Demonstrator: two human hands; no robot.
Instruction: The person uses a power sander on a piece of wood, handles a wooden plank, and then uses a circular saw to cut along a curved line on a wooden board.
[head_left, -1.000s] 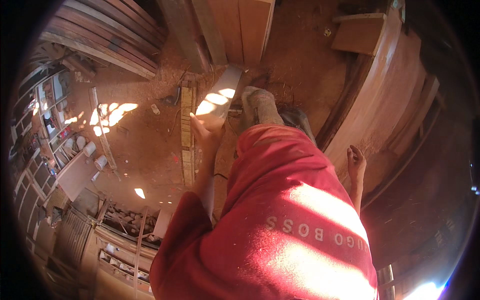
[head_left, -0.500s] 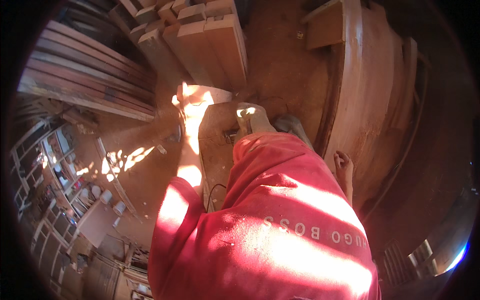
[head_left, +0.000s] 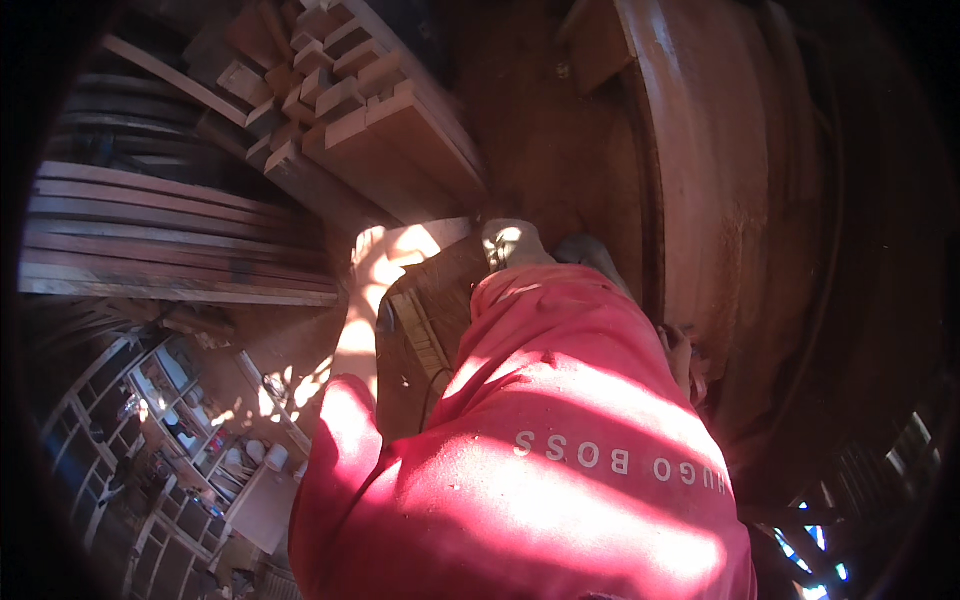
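Note:
In bright sunlight, my left hand [head_left: 374, 262] grips the left end of a curved, pale wooden piece [head_left: 436, 237]. That piece lies low, beside the near end of a stack of thick timber blocks [head_left: 400, 150]. My right hand [head_left: 680, 358] hangs in shadow by my right side, close to a large wooden panel [head_left: 715, 200]. Its fingers look loosely bent and apart, with nothing visible in them, though the shadow hides detail. Between my left arm and my red shirt [head_left: 560, 420] stands a narrow wooden strip [head_left: 422, 335].
Long planks [head_left: 180, 235] are stacked at the left. My shoe [head_left: 512, 243] is just right of the curved piece. At the lower left is a wooden frame rack [head_left: 160, 420] with containers and small items. Brown floor [head_left: 540, 130] runs between the block stack and the panel.
My left hand and the curved piece sit slightly lower in the picture, and the hand has closed more round the piece's end. The view has turned; my right hand is lower.

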